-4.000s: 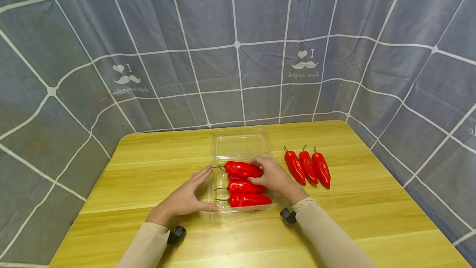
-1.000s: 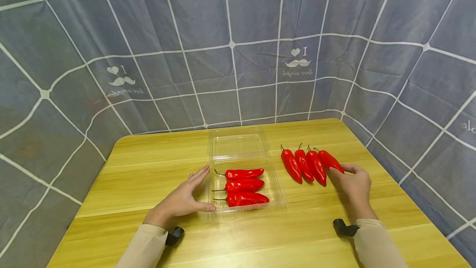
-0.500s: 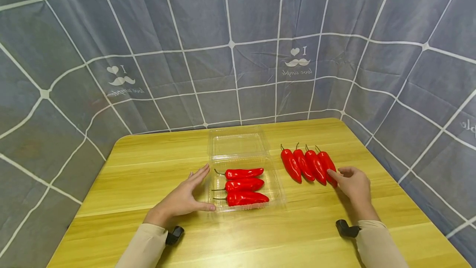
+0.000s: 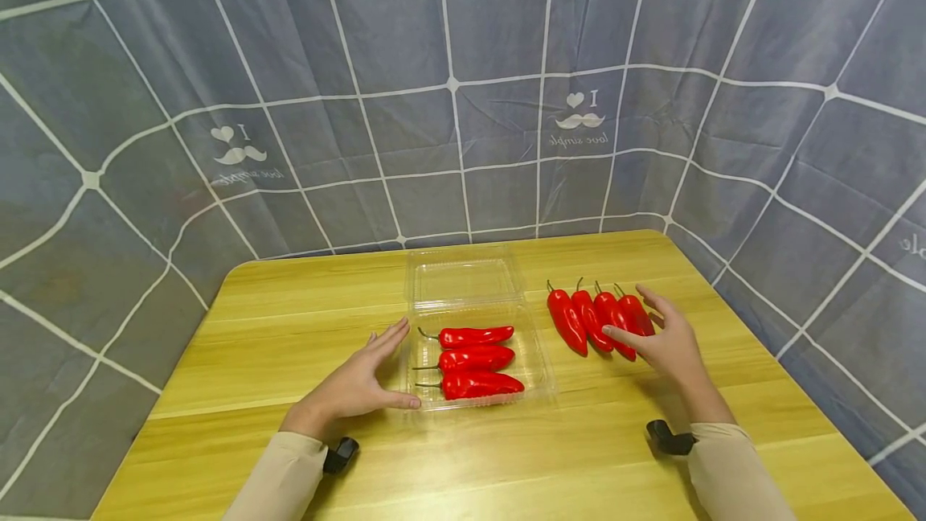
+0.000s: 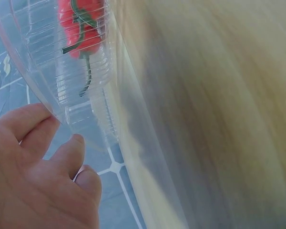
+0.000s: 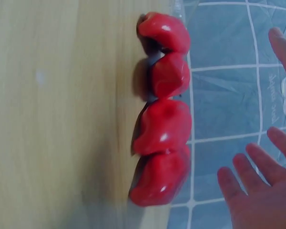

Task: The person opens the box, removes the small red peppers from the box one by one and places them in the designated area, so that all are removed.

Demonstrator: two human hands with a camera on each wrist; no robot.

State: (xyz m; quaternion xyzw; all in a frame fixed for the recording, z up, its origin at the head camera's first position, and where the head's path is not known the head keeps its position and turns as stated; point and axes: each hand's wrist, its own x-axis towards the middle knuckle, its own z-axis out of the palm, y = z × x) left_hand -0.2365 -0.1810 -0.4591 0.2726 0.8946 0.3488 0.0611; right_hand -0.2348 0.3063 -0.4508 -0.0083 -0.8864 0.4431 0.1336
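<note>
Three red peppers (image 4: 476, 360) lie side by side in a clear plastic clamshell box (image 4: 534, 348), stems to the left. My left hand (image 4: 354, 384) is at the box's left side, thumb and fingers spread along its edge. In the left wrist view, fingertips of this hand (image 5: 45, 167) meet the clear rim. To the right of the box several more red peppers (image 4: 567, 322) lie in a row on the table, stems pointing away. Over the right end of that row, my right hand (image 4: 673, 340) is spread and holds nothing. The right wrist view has its fingers (image 6: 255, 174) apart from the peppers.
The box's clear lid (image 4: 466, 281) is folded back flat behind it. Beneath everything is a wood-grain table (image 4: 304, 296). A grey curtain (image 4: 506, 127) with white lines hangs around the table's back and sides.
My right hand took a pepper from the box, laid it at the row's right end, straightened it and let go. Now its fingers have spread over the row. My left hand stays put.
</note>
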